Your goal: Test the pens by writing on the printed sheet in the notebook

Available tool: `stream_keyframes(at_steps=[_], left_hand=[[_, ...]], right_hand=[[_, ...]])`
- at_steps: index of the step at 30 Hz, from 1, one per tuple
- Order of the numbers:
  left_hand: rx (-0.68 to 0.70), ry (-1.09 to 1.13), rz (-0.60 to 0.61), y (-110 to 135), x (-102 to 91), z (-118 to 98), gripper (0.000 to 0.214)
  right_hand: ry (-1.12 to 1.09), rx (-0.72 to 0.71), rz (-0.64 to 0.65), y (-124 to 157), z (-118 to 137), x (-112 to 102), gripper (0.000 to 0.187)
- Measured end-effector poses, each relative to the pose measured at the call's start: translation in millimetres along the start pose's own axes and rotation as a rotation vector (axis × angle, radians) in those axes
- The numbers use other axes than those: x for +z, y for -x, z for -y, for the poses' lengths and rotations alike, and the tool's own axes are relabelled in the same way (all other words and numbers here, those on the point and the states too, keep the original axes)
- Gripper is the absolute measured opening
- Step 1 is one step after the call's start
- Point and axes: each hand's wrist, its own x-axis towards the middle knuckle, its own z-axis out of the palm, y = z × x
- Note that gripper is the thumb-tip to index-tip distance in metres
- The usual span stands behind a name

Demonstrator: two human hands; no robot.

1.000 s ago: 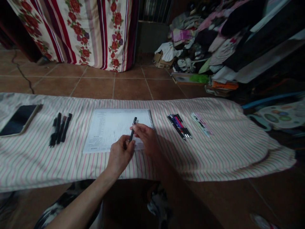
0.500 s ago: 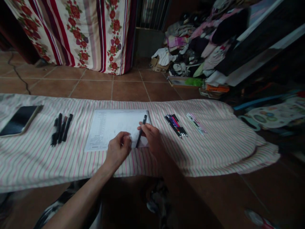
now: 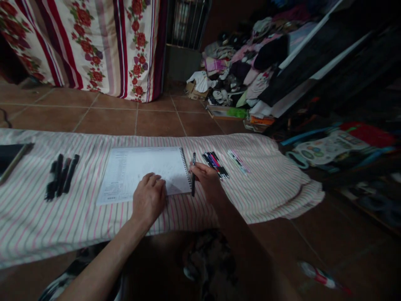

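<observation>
A spiral notebook [image 3: 140, 169] lies open on a striped cloth [image 3: 266, 188] spread over the tiled floor. My left hand [image 3: 148, 198] rests on the notebook's lower right corner, fingers curled down against the page. My right hand [image 3: 208, 182] is just right of the spiral binding and pinches a black pen [image 3: 193, 177], which points away from me above the cloth. A bunch of coloured pens [image 3: 215, 164] lies just beyond my right hand, and one pale pen [image 3: 238, 161] lies further right.
Several black markers [image 3: 62, 175] lie left of the notebook, and a dark phone [image 3: 9, 156] sits at the cloth's far left edge. A floral curtain [image 3: 94, 42] hangs behind. Piled clothes [image 3: 244, 71] and clutter fill the right side.
My right hand has carried the black pen rightward, off the page to beside the spiral binding. My left hand let go of the pen and settled on the notebook. The view has turned right.
</observation>
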Motion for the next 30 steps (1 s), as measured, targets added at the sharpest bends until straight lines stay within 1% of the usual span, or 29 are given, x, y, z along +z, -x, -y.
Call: stream_keyframes(at_steps=[3,5,9,11,13,15,18,21,25,30], left_hand=[[0.033,-0.025,-0.016,1,5.0,-1,0.021],[0.042,-0.032,-0.015,2,7.1,-2,0.020],[0.062,-0.028,0.003,2,8.4,-4,0.020],[0.071,-0.017,-0.001,2,8.5,-5,0.021],[0.072,-0.008,-0.007,2,8.8,-5,0.022],[0.068,-0.004,-0.010,2,9.2,-5,0.022],[0.073,-0.004,-0.002,2,10.0,-5,0.023],[0.091,-0.012,0.006,2,11.1,-4,0.023],[0.104,-0.028,-0.008,3,12.0,-2,0.023],[0.108,-0.030,-0.023,5,9.0,-1,0.022]], right_hand=[[0.139,-0.034,-0.106,-4,1,-30,0.033],[0.246,-0.098,-0.130,-10,0,-56,0.033],[0.636,-0.256,-0.260,-27,-1,-112,0.030],[0.781,-0.244,-0.312,-37,-2,-138,0.031],[0.839,-0.174,-0.398,-44,-3,-159,0.035],[0.929,-0.109,-0.474,-50,-4,-175,0.036],[1.045,-0.075,-0.556,-58,-4,-191,0.034],[1.111,-0.026,-0.591,-67,-3,-202,0.031],[1.116,0.022,-0.577,-82,-4,-209,0.028],[1.064,0.060,-0.543,-98,-7,-211,0.028]])
